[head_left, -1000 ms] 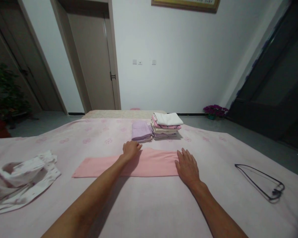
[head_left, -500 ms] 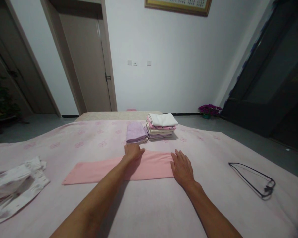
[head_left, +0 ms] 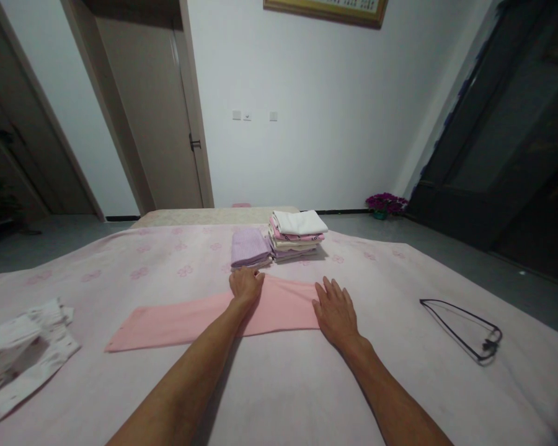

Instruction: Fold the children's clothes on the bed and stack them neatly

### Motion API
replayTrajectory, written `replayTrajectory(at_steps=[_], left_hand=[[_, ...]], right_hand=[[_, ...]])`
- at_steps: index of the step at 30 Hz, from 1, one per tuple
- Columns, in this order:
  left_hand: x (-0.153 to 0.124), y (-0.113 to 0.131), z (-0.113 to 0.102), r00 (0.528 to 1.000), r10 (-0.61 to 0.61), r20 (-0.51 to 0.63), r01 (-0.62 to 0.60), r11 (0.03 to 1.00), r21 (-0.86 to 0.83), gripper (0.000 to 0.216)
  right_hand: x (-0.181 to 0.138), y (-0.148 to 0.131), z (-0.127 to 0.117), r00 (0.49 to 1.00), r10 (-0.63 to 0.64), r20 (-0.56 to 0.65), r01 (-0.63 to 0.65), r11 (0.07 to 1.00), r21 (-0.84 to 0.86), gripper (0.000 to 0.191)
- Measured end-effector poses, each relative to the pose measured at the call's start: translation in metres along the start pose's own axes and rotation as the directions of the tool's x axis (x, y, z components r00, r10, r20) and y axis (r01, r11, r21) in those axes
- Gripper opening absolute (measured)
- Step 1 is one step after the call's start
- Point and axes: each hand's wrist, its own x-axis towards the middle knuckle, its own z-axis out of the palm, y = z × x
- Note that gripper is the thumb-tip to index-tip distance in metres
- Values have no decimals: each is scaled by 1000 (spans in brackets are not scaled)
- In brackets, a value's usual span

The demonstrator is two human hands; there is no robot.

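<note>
A long, narrow folded pink garment [head_left: 281,310], perhaps trousers, lies crosswise on the pale pink floral sheet [head_left: 279,390]. My left hand [head_left: 246,285] has its fingers closed on the garment's far edge near the middle and raises that edge slightly. My right hand [head_left: 335,313] rests flat over the garment's right end, fingers spread. Just beyond my left hand sits a folded lilac cloth [head_left: 250,246]. Beside it is a neat stack of folded clothes with a white one [head_left: 300,222] on top.
A crumpled white garment [head_left: 23,353] lies at the left. On the right rests a thin black looped object [head_left: 465,328], which looks like a hanger. Past the sheet's far side are a beige surface [head_left: 214,215] and purple flowers [head_left: 385,203] on the floor.
My left hand has drawn the pink garment's far edge up a little. The right hand stays on the right end. The whole view has shifted slightly.
</note>
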Motion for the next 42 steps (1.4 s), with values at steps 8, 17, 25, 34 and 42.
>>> replayTrajectory(at_steps=[8, 17, 25, 34, 42], left_hand=[[-4, 1, 5, 985, 142, -98, -141, 990, 24, 30], [-48, -21, -2, 648, 762, 19, -732, 630, -259, 47], [-44, -49, 9, 667, 732, 140, -729, 680, -78, 63], [-47, -48, 13, 695, 715, 72, -716, 698, -19, 59], [-67, -66, -5, 652, 748, -122, -757, 632, -167, 33]], right_hand=[[1, -1, -7, 992, 66, 105, -66, 998, -4, 57], [6, 2, -1, 992, 63, 107, -63, 998, -4, 56], [10, 12, -4, 983, 84, 161, -84, 996, -10, 54], [11, -13, -23, 978, -198, 67, 196, 980, 43, 53], [10, -6, -7, 971, -145, 191, 127, 986, 106, 59]])
